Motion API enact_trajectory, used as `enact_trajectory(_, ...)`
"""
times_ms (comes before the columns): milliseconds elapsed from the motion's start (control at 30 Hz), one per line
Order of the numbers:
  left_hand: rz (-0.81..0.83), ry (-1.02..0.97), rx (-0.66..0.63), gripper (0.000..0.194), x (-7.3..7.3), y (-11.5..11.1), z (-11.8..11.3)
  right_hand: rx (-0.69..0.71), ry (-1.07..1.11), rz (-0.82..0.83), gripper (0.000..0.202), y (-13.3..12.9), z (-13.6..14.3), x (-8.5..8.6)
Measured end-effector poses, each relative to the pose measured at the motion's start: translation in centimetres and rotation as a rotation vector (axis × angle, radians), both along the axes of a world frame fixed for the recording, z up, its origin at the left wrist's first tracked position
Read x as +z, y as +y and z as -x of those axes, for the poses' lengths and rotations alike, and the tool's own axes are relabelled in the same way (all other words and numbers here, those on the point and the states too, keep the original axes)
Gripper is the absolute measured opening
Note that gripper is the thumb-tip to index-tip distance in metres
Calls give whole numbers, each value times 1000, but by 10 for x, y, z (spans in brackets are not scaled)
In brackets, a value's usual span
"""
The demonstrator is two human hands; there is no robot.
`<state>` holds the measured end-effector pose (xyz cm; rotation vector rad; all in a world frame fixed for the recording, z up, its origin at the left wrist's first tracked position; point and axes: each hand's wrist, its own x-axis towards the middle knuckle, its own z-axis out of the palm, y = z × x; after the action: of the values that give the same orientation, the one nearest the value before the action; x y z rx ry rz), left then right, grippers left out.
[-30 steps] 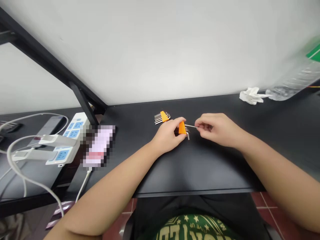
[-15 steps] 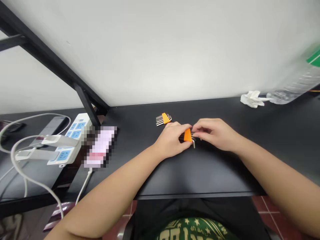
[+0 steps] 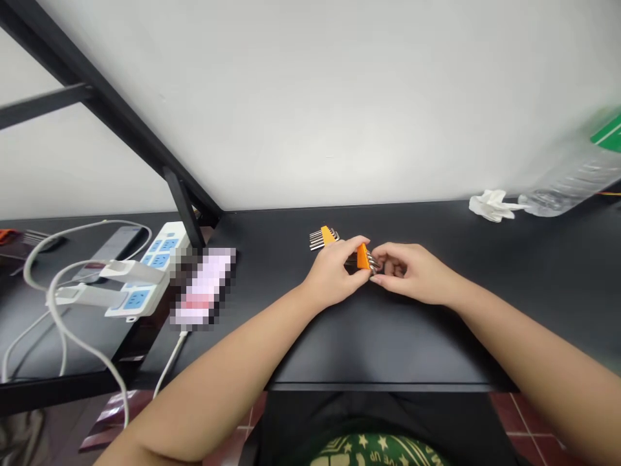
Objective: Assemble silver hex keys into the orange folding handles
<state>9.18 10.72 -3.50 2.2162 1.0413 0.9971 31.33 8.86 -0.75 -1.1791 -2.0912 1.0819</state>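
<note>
One second ago your hands stood farther apart; now your right grip (image 3: 418, 275) curls at the L-shaped keys (image 3: 372, 261), can't tell if pinching. Your left grip (image 3: 336, 273) pinches their orange holder (image 3: 362, 257), over the counter (image 3: 383, 346).

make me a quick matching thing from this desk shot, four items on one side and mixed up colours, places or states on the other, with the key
Items
1. left hand
2. power strip
3. crumpled tissue
4. bottle

Descriptions
A. white, with blue sockets
B. see-through and green, at the right edge of the picture
C. pinching an orange holder
D. white all over, on the dark desk near the wall

Pairs: 1-C, 2-A, 3-D, 4-B
</note>
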Motion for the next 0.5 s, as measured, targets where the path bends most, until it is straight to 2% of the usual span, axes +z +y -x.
enact_trajectory(67, 21, -13, -19, 44, 0, 0, 0, -6, -17, -45, 19, -1, 0, 1)
enact_trajectory(133, 35, -20, -38, 43, 0, 0, 0, 15, 6, -20, 17, 1, -2, 0)
enact_trajectory(300, 45, -59, -75, 43, -4, 3, 2, 75, 116, 233, 30, 8, -6, -10)
enact_trajectory(400, 63, -45, -87, 43, -5, 4, 2, 87, 149, 292, 34, 8, -4, -13)
enact_trajectory(500, 80, -27, -108, 43, -3, 3, 1, 67, 108, 288, 37, 9, -7, -6)
